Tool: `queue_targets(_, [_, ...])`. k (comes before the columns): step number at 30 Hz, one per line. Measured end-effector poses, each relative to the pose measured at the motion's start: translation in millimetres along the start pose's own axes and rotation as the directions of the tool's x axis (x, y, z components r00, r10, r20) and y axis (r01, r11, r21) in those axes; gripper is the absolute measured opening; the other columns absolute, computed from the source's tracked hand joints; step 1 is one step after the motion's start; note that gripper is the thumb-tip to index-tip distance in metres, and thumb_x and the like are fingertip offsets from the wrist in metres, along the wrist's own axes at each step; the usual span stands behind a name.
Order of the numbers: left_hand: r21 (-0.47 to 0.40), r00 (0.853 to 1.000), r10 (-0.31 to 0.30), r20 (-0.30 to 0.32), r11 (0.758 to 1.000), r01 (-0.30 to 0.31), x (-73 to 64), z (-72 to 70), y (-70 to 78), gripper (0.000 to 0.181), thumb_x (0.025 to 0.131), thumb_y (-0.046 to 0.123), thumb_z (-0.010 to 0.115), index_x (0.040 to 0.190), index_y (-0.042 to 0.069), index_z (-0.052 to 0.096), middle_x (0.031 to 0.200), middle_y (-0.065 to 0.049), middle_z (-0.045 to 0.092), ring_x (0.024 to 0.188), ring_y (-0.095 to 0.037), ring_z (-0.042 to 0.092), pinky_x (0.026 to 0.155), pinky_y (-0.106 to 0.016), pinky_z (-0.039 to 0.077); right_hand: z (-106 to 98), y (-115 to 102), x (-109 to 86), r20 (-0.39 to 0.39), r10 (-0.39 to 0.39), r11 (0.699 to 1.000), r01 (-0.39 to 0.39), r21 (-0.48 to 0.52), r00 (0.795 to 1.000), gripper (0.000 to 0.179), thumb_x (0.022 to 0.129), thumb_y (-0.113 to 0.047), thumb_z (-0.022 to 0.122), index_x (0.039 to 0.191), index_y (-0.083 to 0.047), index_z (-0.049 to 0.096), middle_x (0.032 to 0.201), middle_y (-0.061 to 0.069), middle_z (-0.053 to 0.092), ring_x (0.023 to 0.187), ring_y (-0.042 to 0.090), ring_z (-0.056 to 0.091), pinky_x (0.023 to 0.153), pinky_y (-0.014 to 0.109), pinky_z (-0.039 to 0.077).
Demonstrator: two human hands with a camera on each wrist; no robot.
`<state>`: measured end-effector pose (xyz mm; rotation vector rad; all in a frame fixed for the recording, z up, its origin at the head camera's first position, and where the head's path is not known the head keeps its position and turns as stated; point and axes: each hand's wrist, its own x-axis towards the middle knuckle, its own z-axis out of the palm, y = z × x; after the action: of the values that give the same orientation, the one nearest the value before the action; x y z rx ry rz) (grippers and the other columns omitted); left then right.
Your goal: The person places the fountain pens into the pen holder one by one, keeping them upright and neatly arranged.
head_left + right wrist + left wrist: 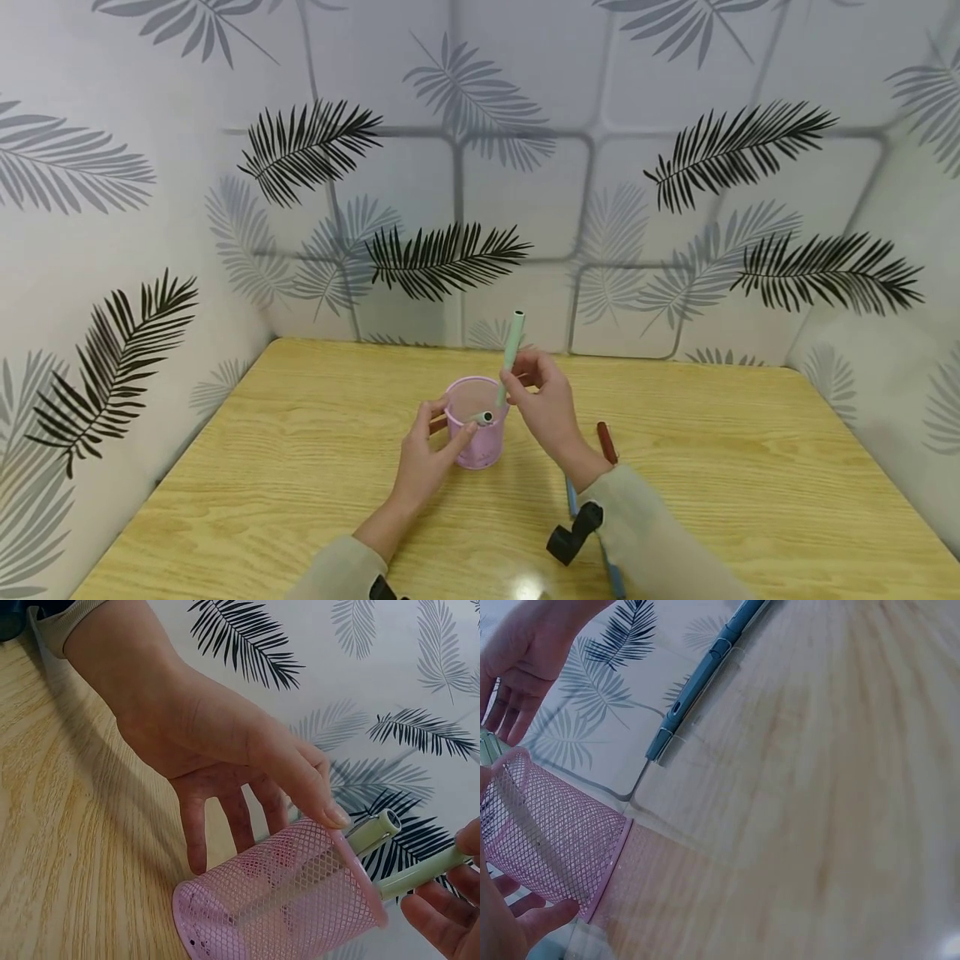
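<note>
A pink mesh pen cup (480, 450) stands on the table, and my left hand (427, 454) grips its side, thumb near the rim. Inside the cup leans a light green pen (375, 834), its capped end sticking out over the rim. My right hand (547, 408) pinches a second light green pen (513, 337) between thumb and fingers, on the cup's right side. That pen stands nearly upright in the head view, with its lower end at the cup's mouth. Part of the right hand's fingers is hidden behind the pen and thumb.
Right of the cup lies a dark red pen (607, 442). A blue pen (615, 579) lies partly under the right forearm; another blue length (572, 496) shows beside the wrist, and whether it is the same pen I cannot tell. Leaf-patterned walls border the wooden table (300, 433).
</note>
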<state>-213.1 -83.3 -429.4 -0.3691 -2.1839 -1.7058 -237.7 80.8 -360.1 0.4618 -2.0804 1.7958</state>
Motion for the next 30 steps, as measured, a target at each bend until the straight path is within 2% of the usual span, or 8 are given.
queue_targets(3, [-0.002, 1.0, 0.004, -0.002, 1.0, -0.004, 0.0, 0.3, 0.3, 0.045, 0.086, 0.014, 0.067, 0.122, -0.003, 0.046, 0.126, -0.025, 0.05, 0.108, -0.044, 0.051, 0.09, -0.059, 0.041, -1.4, 5.7, -0.5, 0.009, 0.02, 1.0, -0.02, -0.009, 1.0, 0.02, 0.085, 0.005, 0.062, 0.102, 0.01, 0.054, 0.092, 0.024, 0.058, 0.077, 0.033, 0.058, 0.057, 0.022, 0.053])
queue_targets(7, [-0.001, 1.0, 0.003, -0.007, 1.0, -0.003, -0.4, 0.3, 0.5, 0.043, 0.086, 0.014, 0.067, 0.121, -0.001, 0.047, 0.126, -0.025, 0.05, 0.108, -0.044, 0.052, 0.091, -0.058, 0.041, -2.7, 26.1, 2.3, 0.014, 0.043, 0.999, -0.043, -0.019, 0.999, 0.019, 0.085, 0.002, 0.063, 0.102, 0.008, 0.055, 0.092, 0.022, 0.06, 0.078, 0.034, 0.059, 0.058, 0.027, 0.055])
queue_targets(12, [0.003, 1.0, 0.004, -0.005, 1.0, -0.004, -0.1, -0.1, -0.2, 0.046, 0.086, 0.014, 0.067, 0.122, -0.004, 0.045, 0.126, -0.025, 0.05, 0.108, -0.043, 0.052, 0.09, -0.058, 0.042, -2.4, 42.8, 2.8, 0.031, 0.068, 0.995, -0.066, -0.075, 0.997, 0.019, 0.085, -0.003, 0.065, 0.101, 0.003, 0.057, 0.093, 0.016, 0.062, 0.079, 0.028, 0.06, 0.06, 0.028, 0.055])
queue_targets(20, [-0.009, 1.0, 0.023, -0.003, 1.0, -0.023, 1.1, 0.1, -0.7, 0.046, 0.086, 0.013, 0.067, 0.121, -0.007, 0.045, 0.125, -0.027, 0.05, 0.108, -0.046, 0.051, 0.092, -0.058, 0.04, -2.5, 48.1, -0.3, 0.056, 0.093, 0.983, -0.083, -0.161, 0.994, 0.016, 0.085, -0.008, 0.067, 0.098, -0.003, 0.059, 0.093, 0.01, 0.06, 0.082, 0.025, 0.058, 0.059, 0.028, 0.054])
queue_targets(25, [-0.004, 1.0, 0.013, -0.009, 1.0, -0.013, 0.6, 0.0, -0.1, 0.045, 0.086, 0.013, 0.067, 0.121, -0.005, 0.046, 0.125, -0.026, 0.051, 0.108, -0.045, 0.051, 0.092, -0.058, 0.04, -3.8, 43.6, -4.8, 0.077, 0.105, 0.98, -0.089, -0.18, 0.992, 0.017, 0.084, -0.006, 0.067, 0.098, 0.001, 0.059, 0.096, 0.015, 0.058, 0.08, 0.026, 0.058, 0.056, 0.026, 0.053])
queue_targets(30, [0.012, 1.0, 0.004, -0.014, 1.0, -0.004, 0.2, -0.8, 0.8, 0.043, 0.086, 0.013, 0.068, 0.121, -0.002, 0.047, 0.124, -0.025, 0.052, 0.107, -0.044, 0.053, 0.09, -0.057, 0.042, -3.3, 47.0, -6.5, 0.082, 0.133, 0.973, -0.115, -0.201, 0.988, 0.016, 0.084, -0.006, 0.067, 0.096, 0.001, 0.06, 0.096, 0.014, 0.058, 0.078, 0.026, 0.059, 0.055, 0.027, 0.053])
